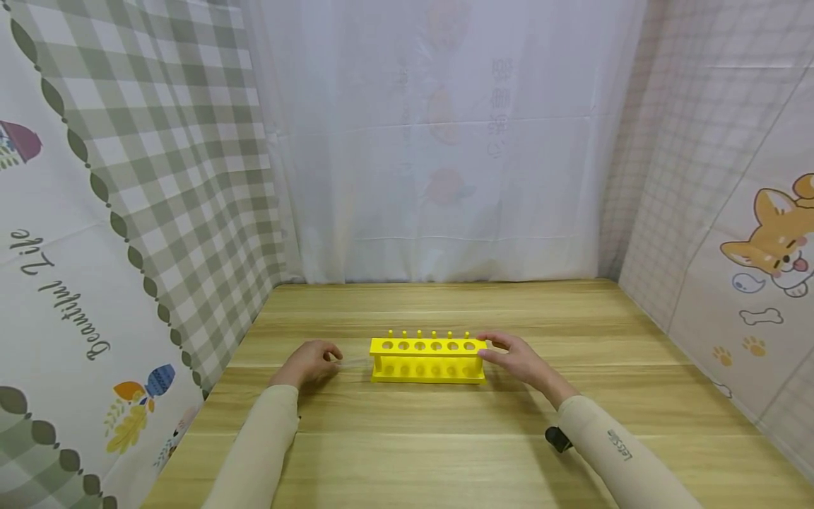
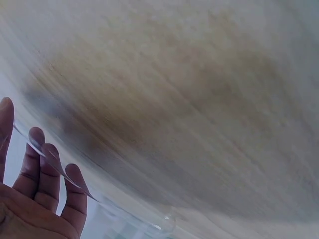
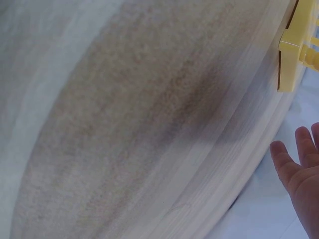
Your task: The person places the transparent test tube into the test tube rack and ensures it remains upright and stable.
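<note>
A yellow test tube rack (image 1: 427,379) with a row of round holes and several thin pegs stands upright on the table; one end of the rack (image 3: 290,59) shows in the right wrist view. My right hand (image 1: 518,360) grips the rack's right end, thumb in front and a finger behind; its other fingers (image 3: 301,144) are spread in the right wrist view. To the left of the rack, my left hand (image 1: 311,363) holds a thin clear tube (image 1: 356,362) pointing at the rack. In the left wrist view this tube (image 2: 164,226) passes along the fingers of the left hand (image 2: 45,189).
The rack stands on a wood-grain table (image 1: 407,438). A small black object (image 1: 558,439) lies beside my right forearm. Checked cloth (image 1: 184,120) hangs at the left, a white curtain (image 1: 381,177) at the back and printed cloth (image 1: 718,212) at the right.
</note>
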Tool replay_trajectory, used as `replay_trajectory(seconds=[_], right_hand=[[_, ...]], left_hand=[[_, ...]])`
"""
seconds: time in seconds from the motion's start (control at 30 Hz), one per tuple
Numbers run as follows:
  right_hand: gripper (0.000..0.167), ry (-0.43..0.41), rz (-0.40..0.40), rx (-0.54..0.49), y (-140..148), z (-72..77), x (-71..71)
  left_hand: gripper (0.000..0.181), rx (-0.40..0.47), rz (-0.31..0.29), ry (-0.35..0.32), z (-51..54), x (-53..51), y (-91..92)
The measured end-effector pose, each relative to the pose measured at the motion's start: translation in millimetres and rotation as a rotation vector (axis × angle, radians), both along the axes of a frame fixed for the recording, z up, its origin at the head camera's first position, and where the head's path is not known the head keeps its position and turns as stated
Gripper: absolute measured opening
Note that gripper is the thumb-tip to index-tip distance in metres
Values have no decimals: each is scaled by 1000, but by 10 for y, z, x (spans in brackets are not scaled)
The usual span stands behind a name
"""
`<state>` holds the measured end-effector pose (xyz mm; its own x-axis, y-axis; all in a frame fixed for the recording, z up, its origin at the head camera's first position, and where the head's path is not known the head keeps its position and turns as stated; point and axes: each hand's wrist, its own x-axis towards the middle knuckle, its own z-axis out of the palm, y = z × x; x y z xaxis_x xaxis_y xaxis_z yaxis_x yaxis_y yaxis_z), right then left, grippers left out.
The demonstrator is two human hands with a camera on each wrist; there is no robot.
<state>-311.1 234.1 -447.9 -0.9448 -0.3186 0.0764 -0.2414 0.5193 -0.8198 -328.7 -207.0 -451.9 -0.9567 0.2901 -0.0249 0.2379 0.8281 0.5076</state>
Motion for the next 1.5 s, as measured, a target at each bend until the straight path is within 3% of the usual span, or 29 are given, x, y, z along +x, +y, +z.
replay_trajectory(seconds=[0.4,0.57,1.0,1.27,1.5], right_hand=[[48,4,10,-1,-2,-20,2],[49,-1,5,0,-5,-18,-4],[49,-6,2,-6,-2,-8,2],[50,-5,-1,0,-4,-10,2],[50,-4,2,-7,-8,-11,2]], left_hand=[[26,-14,-22,6,-21,9,21],[29,12,14,0,-17,9,17],[32,269,50,25,122,-131,7],[32,379,71,43,219,-130,33],[36,519,137,87,325,-156,92]])
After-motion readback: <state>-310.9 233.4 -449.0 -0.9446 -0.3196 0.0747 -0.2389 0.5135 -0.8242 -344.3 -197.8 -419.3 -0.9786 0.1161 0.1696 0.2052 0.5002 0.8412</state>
